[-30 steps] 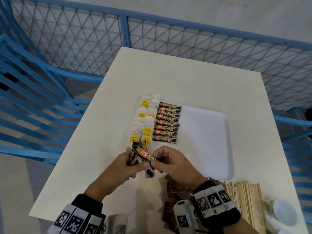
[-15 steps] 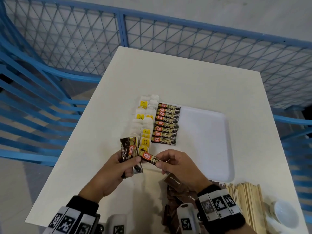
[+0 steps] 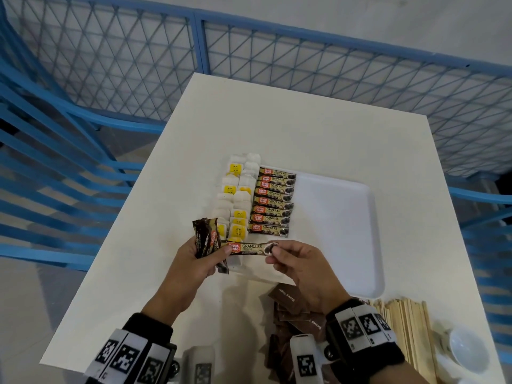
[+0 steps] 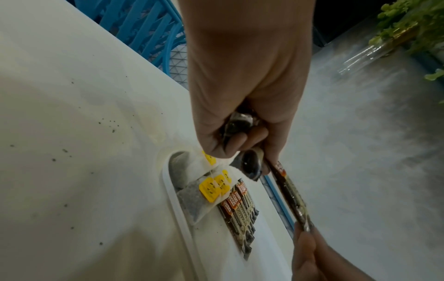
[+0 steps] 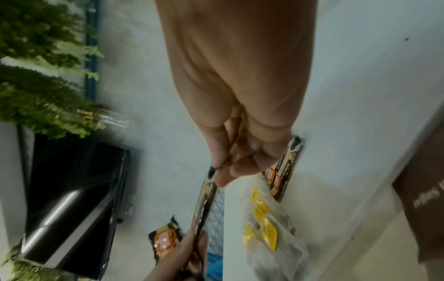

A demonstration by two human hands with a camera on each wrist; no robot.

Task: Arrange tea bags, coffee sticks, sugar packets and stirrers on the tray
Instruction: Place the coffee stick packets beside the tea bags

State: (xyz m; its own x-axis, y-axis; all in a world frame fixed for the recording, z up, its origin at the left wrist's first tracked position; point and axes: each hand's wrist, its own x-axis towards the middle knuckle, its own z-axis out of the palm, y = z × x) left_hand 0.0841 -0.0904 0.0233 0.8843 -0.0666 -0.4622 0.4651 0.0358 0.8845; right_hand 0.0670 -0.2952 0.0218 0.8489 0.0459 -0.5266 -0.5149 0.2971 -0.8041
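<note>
**Stick held between both hands over tray edge**

Left hand (image 3: 194, 261) grips a bundle (image 3: 206, 236) of sticks upright, fingers curled; its thumb and finger also pinch the stick (image 3: 249, 248) at its left end. Right hand (image 3: 299, 268) pinches its right end. Stick lies level, long axis left-right, just above the tray's (image 3: 346, 217) near-left corner, below the laid row (image 3: 273, 202).
</note>
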